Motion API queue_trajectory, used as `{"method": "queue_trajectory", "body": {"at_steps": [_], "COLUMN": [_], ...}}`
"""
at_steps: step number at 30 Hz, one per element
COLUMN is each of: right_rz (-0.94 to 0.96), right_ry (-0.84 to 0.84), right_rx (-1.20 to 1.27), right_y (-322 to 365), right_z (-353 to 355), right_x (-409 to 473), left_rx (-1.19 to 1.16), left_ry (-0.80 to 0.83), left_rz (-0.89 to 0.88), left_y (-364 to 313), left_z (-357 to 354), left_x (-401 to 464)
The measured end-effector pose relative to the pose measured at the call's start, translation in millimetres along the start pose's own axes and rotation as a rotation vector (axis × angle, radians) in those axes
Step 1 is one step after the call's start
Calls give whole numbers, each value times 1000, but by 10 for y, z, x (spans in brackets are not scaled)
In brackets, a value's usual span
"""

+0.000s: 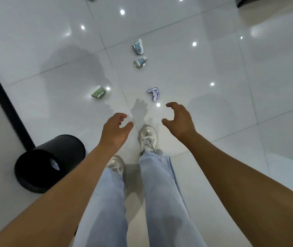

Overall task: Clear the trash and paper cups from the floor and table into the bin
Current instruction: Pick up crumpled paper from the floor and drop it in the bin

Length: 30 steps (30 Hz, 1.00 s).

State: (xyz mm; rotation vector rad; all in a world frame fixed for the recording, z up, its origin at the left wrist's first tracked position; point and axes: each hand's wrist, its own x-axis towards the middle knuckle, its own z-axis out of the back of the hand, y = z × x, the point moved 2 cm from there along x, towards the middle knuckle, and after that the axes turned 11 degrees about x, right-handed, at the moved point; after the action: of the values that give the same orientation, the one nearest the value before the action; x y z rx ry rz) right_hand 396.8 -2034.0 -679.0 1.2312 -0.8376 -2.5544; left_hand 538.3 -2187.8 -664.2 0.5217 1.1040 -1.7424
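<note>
Glossy white tile floor (213,59), thin grout lines running diagonal. Ceiling-light reflections (122,12) dot it. Black post (4,102) at left; dark furniture edge (274,1) top right.

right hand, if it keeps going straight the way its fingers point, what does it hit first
Probably the crumpled purple-and-white paper lying on the floor just ahead of the right hand. The hand holds nothing, and no other thing shows between them, though how far above the floor it hangs is unclear.

Head camera looks steeply down at floor (213,68).
</note>
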Motion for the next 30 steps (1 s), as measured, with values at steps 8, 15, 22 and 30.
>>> {"method": "queue_trajectory", "body": {"at_steps": [8,15,22,30], "right_rz": [-28,62,62,170], "right_ry": [-19,-2,6,-64], "right_rx": [25,-52,-258,-235], "right_y": [-496,-1071,-1664,-1810], "right_z": [-246,-871,-1502,-1959], "right_x": [927,2104,3144,3398], "left_rx": [31,-11,-52,-133], "left_ry": [11,21,0,22], "left_rz": [23,24,29,90], "left_y": [29,578,1096,1384], "left_z": [-272,-726,-1078,-1281], "left_x": [953,2066,3081,3440]}}
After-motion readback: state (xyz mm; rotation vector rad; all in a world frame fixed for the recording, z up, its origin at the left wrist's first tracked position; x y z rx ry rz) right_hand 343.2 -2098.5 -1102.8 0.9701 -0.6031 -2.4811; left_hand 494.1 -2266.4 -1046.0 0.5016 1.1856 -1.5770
